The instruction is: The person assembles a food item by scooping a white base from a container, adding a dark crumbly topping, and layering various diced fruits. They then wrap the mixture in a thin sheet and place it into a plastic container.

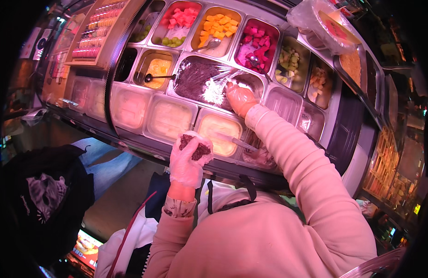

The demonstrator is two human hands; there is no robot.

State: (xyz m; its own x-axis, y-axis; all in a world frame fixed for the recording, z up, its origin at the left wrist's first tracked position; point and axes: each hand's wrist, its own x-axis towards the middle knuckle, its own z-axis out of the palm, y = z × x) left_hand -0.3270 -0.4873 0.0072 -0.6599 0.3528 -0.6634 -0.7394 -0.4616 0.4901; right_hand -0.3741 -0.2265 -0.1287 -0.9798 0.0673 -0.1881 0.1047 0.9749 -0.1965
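Note:
My left hand (188, 160), in a clear plastic glove, is closed around a clump of dark purple food (201, 150), which looks like black rice, with something whitish against it. It is above the front row of tubs. My right hand (241, 98), also gloved, reaches into the right end of the wide steel pan (176, 94) in the middle. Dark purple food (193, 76) lies in that pan under shiny cling film (214, 90). My right fingers are curled together by the film's edge; what they hold, if anything, is hidden.
Behind are pans of pink cubes (184, 17), yellow cubes (219, 25) and magenta cubes (255, 44), some with spoons. Pale-filled tubs (171, 117) line the front. A clear utensil handle (239, 142) leans near my right sleeve. A person in black (45, 199) is at left.

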